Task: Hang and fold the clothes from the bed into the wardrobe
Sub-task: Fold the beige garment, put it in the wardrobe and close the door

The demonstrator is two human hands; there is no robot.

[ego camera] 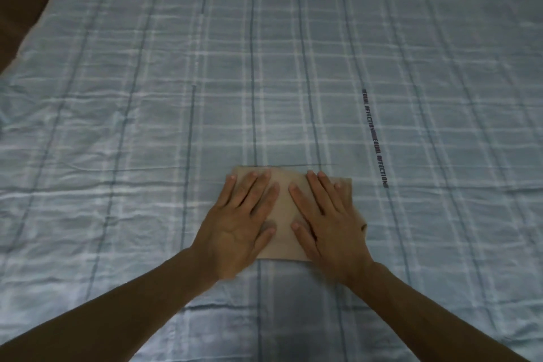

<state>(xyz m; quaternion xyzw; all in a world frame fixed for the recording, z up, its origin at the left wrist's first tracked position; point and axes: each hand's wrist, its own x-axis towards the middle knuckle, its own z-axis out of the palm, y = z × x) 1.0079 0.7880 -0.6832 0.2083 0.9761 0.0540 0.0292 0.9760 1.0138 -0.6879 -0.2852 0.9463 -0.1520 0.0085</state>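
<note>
A small tan garment (283, 214), folded into a flat rectangle, lies on the bed near the front middle. My left hand (241, 220) presses flat on its left half, fingers straight and spread. My right hand (326, 223) lies flat on its right half, fingers also straight, covering much of the cloth. Only the strip between the hands and the far and right edges of the garment show.
The bed is covered by a pale blue checked sheet (176, 82) with dark stripes and a line of printed lettering (376, 138) to the right of the garment. The bed's left edge runs along a brown floor or furniture (17, 9) at top left.
</note>
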